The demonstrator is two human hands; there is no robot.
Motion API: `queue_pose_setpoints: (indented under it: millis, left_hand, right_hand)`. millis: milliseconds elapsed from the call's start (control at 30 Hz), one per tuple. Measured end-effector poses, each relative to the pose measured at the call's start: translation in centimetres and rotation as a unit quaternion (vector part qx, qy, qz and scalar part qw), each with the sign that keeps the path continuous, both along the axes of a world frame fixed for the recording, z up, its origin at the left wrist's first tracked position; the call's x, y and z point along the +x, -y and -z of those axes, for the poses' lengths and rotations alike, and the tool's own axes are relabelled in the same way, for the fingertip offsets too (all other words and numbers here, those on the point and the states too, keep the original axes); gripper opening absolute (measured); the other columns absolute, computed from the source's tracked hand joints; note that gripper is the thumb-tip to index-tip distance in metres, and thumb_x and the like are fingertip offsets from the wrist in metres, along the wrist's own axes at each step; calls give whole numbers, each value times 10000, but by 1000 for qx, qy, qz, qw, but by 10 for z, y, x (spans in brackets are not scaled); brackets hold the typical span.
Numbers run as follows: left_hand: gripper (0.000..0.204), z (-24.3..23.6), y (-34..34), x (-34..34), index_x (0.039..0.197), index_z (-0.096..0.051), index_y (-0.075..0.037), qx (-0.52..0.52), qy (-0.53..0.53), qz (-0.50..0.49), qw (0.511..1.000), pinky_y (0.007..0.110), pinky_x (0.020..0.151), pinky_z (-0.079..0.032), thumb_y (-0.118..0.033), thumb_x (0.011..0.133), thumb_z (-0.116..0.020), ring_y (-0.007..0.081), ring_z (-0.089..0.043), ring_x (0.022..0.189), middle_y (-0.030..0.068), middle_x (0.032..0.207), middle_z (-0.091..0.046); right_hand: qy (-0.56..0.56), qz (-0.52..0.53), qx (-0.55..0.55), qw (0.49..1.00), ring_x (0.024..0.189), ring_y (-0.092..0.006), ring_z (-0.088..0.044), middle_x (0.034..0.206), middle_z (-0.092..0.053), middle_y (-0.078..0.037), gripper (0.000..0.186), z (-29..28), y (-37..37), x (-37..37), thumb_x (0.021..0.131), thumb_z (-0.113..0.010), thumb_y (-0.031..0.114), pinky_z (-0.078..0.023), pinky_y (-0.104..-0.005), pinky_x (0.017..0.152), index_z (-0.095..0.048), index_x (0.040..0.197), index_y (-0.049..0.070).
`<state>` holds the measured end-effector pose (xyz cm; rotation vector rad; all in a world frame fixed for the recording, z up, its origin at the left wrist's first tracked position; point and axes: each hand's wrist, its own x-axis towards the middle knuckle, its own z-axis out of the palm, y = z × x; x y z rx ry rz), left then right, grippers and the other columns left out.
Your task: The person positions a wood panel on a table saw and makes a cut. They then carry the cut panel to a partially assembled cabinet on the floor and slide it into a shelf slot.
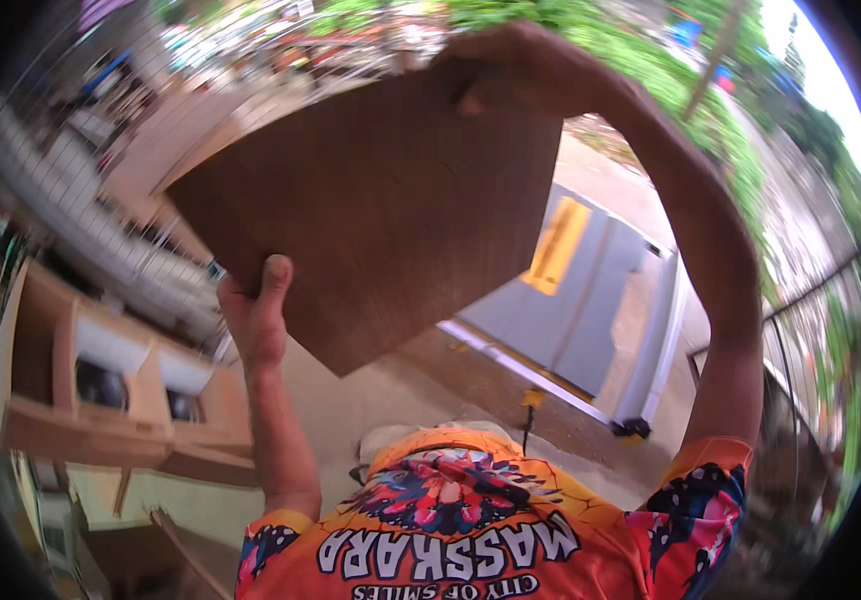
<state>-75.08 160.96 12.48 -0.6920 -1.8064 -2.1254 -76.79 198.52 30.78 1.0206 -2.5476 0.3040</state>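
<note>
A flat brown wooden panel (381,210) is held up in front of me, tilted, between both hands. My left hand (261,310) grips its lower left edge, the thumb lying on the near face and the other fingers hidden behind. At the far top edge my right hand (516,75) is closed over the panel, that arm raised and bent around the right side. Beyond the panel's lower right edge stands a table saw (591,320) with a grey top and a yellow strip (558,245); the panel covers part of it.
To the left is an open wooden cabinet frame (91,430) with compartments. Wooden boards (151,545) lie below it at the lower left. A wire fence (61,200) runs along the far left, and green plants (641,70) grow at the far right. The surroundings are blurred.
</note>
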Motion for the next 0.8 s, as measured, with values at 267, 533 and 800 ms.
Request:
queue_pose_setpoints:
  millis: [267, 533, 800]
  left_hand:
    - [428, 7, 131, 59, 984, -762, 24, -225, 142, -305, 914, 275, 654, -453, -401, 941, -802, 59, -539, 717, -14, 749, -653]
    - [420, 43, 210, 107, 1044, -787, 22, -179, 266, -538, 780, 271, 746, -484, -389, 960, -790, 62, -575, 812, -6, 883, -728]
    - [497, 41, 249, 119, 1090, -738, 67, -87, 256, -621, 736, 303, 814, -507, -414, 969, -774, 115, -604, 866, 43, 987, -720]
  right_hand:
    - [-7, -77, -262, 962, 1139, -398, -626, 1293, -679, -158, 714, 241, 184, -134, 788, -849, 141, -498, -452, 1012, -587, 1450, 96]
    - [579, 221, -627, 472, 1078, -265, -679, 1321, -665, -130, 458, 633, 256, 3, 1050, -634, 224, -559, -383, 957, -556, 1447, 9]
    - [194, 219, -956, -5, 1437, -363, -486, 1452, -615, -149, 491, 768, 134, -30, 1058, -546, 321, -424, -573, 1182, -574, 1443, 18]
